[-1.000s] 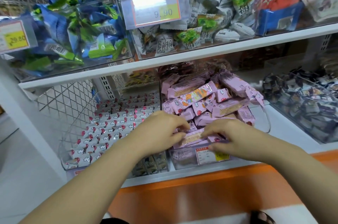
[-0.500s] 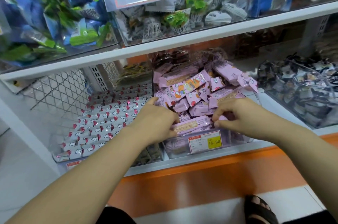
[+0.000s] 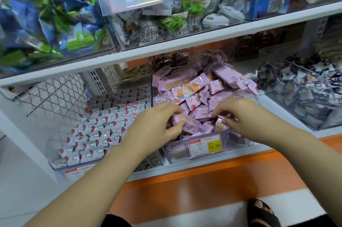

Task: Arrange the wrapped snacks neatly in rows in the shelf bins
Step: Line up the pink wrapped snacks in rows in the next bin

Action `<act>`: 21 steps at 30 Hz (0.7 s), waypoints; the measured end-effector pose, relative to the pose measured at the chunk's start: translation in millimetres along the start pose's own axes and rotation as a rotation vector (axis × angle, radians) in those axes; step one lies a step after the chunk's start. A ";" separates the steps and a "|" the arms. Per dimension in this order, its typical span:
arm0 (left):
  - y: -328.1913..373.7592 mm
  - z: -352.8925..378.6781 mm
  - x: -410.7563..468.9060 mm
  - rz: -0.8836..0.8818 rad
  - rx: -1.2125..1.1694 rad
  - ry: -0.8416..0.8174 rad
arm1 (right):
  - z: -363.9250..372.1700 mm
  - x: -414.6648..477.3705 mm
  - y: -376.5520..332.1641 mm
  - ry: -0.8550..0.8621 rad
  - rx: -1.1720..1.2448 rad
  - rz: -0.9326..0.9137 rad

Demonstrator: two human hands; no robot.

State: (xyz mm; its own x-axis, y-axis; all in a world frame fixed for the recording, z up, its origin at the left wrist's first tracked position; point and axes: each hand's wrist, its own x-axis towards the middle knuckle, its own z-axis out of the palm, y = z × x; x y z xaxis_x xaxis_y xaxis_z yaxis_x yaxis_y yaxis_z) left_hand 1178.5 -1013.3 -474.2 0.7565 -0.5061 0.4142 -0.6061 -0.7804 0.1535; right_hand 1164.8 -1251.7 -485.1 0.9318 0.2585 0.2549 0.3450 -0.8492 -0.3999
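Down by our feet, one sandal (image 3: 262,213) shows below the orange shelf edge (image 3: 222,180). Just above it, our left hand (image 3: 157,124) and right hand (image 3: 244,115) reach over the front wall of the middle bin (image 3: 177,150), which carries a price tag (image 3: 204,145). Our left fingers curl round one purple snack (image 3: 187,122) at the front, and our right fingers pinch a purple wrapper (image 3: 219,124) close by. Behind our hands the purple snacks (image 3: 187,91) lie heaped at all angles, so we judge this bin barely begun, with nearly the whole pile left to line up. To the left, the red-and-white snacks (image 3: 103,124) lie in tidy rows, which looks done. Further right the dark snacks (image 3: 303,93) are a loose heap, as are the packets above the upper shelf (image 3: 185,48).
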 end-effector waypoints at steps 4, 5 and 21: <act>11.0 4.5 3.8 0.018 -0.085 0.092 | -2.5 0.3 1.2 0.036 -0.054 0.034; 13.4 5.4 4.9 0.011 -0.107 0.102 | -3.4 -0.5 0.7 0.029 -0.057 0.038; 30.8 -4.4 23.9 -0.325 -0.415 0.128 | 4.7 0.7 -3.0 0.006 0.026 0.058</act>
State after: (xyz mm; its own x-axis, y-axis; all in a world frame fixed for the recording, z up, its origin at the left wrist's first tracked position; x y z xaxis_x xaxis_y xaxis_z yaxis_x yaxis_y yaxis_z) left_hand 1176.8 -1047.8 -455.6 0.9008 -0.1936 0.3887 -0.4117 -0.6653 0.6227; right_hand 1164.9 -1246.8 -487.9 0.9496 0.2064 0.2360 0.2934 -0.8503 -0.4370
